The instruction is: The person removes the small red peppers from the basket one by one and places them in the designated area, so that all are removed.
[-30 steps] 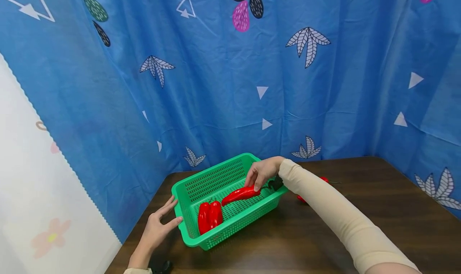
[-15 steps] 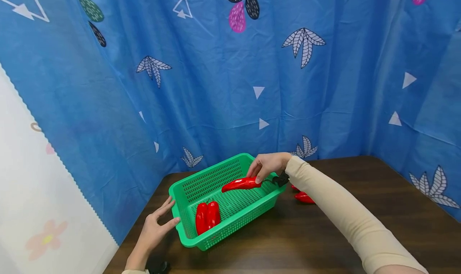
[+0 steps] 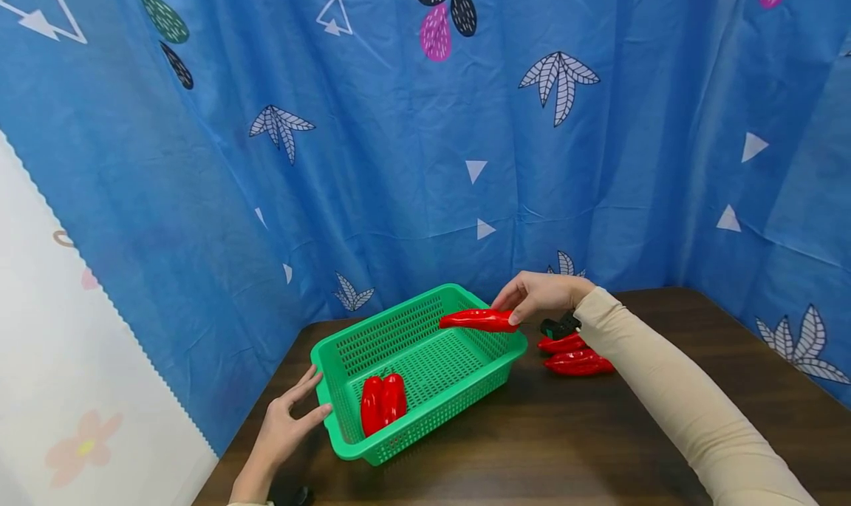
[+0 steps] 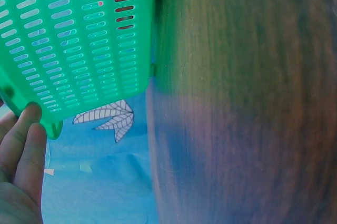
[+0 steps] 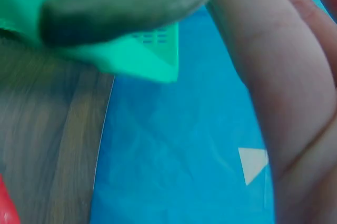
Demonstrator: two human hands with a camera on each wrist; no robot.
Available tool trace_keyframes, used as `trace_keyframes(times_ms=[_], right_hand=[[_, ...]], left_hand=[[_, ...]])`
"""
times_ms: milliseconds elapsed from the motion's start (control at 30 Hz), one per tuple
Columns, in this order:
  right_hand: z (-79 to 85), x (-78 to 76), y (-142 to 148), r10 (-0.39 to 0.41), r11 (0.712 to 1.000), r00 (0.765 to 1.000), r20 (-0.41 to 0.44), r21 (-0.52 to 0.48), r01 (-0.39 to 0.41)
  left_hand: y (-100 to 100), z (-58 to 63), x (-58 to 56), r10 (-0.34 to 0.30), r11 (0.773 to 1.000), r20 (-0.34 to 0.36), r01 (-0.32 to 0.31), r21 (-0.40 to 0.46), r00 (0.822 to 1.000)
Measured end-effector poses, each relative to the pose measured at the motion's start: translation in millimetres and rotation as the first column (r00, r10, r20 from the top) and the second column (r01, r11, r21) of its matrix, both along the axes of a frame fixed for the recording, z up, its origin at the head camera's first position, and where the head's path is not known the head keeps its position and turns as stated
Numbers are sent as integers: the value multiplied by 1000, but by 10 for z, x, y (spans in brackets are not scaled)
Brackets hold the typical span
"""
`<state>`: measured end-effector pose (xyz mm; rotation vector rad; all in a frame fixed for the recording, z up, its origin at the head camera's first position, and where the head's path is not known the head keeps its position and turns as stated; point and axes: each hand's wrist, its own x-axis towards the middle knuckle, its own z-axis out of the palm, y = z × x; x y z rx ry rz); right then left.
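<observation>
A long red chili pepper (image 3: 479,320) is pinched between the thumb and fingers of my right hand (image 3: 541,292). It is raised above the right end of the green plastic basket (image 3: 432,438), lying roughly level. Its curved green stem (image 5: 131,16) looms close in the right wrist view. Inside the basket, two red peppers (image 3: 383,402) lie side by side near the left end. My left hand (image 3: 282,425) touches the basket's left rim, thumb and fingers spread. The left wrist view has its fairly straight fingers (image 4: 32,145) against the rim.
Right of the basket, red peppers (image 3: 577,363) lie on the dark wooden table (image 3: 505,454), partly hidden by the right sleeve (image 3: 678,402). A blue patterned curtain (image 3: 399,159) hangs behind the table's back edge. Pale cloth (image 3: 66,373) hangs at the left.
My right hand has lifted the chili pepper up and rightward, from inside the basket to above its right end. Peppers on the table behind the arm show more. The left hand stays at the rim.
</observation>
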<state>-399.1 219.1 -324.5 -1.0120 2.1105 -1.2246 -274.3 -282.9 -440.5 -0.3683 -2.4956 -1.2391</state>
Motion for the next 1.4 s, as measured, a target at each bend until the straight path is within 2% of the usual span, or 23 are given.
trace_keyframes(times_ms=[133, 333, 533, 900, 1067, 1167, 1400], right_hand=[[-37, 76, 156, 2, 1000, 1000, -22, -17, -2], [-111, 219, 363, 3, 998, 1000, 8, -64, -3], [-182, 341, 567, -44, 997, 998, -35, -65, 41], [-469, 567, 923, -32, 996, 999, 1, -86, 32], [-593, 670, 1043, -72, 997, 997, -27, -34, 71], [-667, 694, 1104, -85, 996, 996, -32, -8, 84], [-819, 731, 1206, -48, 999, 999, 10, -13, 48]], left_hand=[[3, -3, 1, 3, 1000, 3, -3, -3, 1000], [-28, 15, 7, -3, 1000, -6, 3, -12, 1000], [-66, 57, -4, -14, 1000, -10, 14, -13, 1000], [-69, 64, -10, -17, 1000, -9, 17, -8, 1000], [-54, 61, -8, -14, 1000, 6, 14, 1, 1000], [-46, 54, -9, -12, 1000, 13, 12, 4, 1000], [-34, 19, -23, -22, 1000, 15, 22, 5, 1000]])
